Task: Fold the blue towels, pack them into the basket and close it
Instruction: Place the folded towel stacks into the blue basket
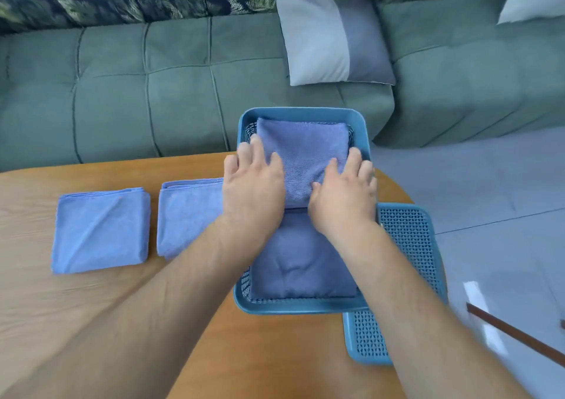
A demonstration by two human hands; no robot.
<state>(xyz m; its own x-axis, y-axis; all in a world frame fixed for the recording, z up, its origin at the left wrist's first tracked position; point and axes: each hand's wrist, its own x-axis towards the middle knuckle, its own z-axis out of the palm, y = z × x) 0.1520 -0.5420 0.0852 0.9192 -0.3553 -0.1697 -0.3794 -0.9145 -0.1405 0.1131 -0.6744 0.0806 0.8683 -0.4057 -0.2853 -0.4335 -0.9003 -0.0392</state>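
Note:
A blue plastic basket (302,113) stands at the table's far right edge. Two folded blue towels lie inside it: one in the far half (302,148), one in the near half (301,264). My left hand (252,184) rests flat on the left edge of the far towel, fingers straight. My right hand (345,190) presses on that towel's right side, fingers slightly bent. Two more folded blue towels lie on the table to the left: one at the far left (101,229), one (188,215) beside my left forearm. The basket's perforated lid (409,239) lies under the basket's right side.
The wooden table (153,322) has a rounded far right edge. A green sofa (153,86) with a grey cushion (333,38) stands behind it. Grey tiled floor (489,184) lies to the right, with a thin brown rod (519,337) low at the right.

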